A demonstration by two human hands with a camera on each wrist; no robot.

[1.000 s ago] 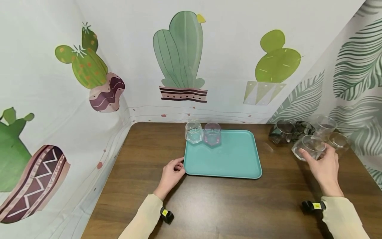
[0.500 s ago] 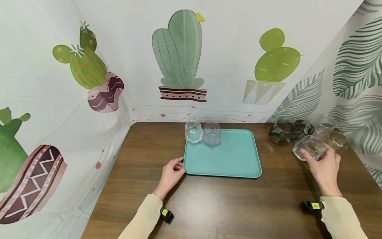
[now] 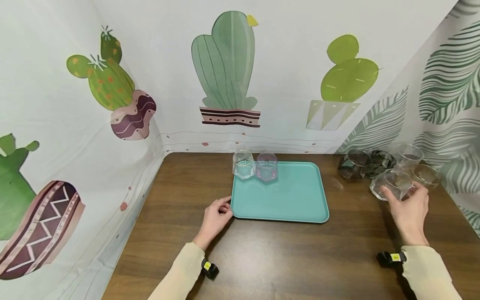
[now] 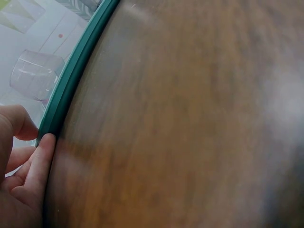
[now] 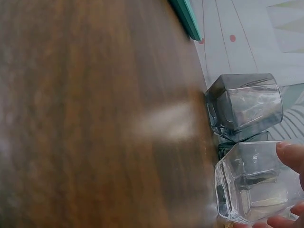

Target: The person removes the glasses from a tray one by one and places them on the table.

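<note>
At the left front corner of the turquoise tray (image 3: 281,200), my left hand (image 3: 217,216) pinches the rim; the left wrist view shows fingertips (image 4: 46,140) right at the green edge (image 4: 71,76). A clear glass (image 3: 244,166) and a pinkish glass (image 3: 267,168) stand side by side at the tray's back left. Over on the right, my right hand (image 3: 410,212) grips a clear faceted glass (image 5: 249,175) between thumb and fingers. That glass leans a little, its base toward the left. Part of the fingers is hidden behind it.
Around the held glass stand two dark grey glasses, one on the left (image 3: 353,164) and one behind (image 3: 380,164), another clear glass (image 3: 409,157) and an amber glass (image 3: 425,176). A printed cloth wall (image 3: 285,137) borders the wooden table (image 3: 300,254) at the back.
My right hand and the clear glass have shifted slightly to the right, toward the amber glass. My left hand and the tray have stayed in place.
</note>
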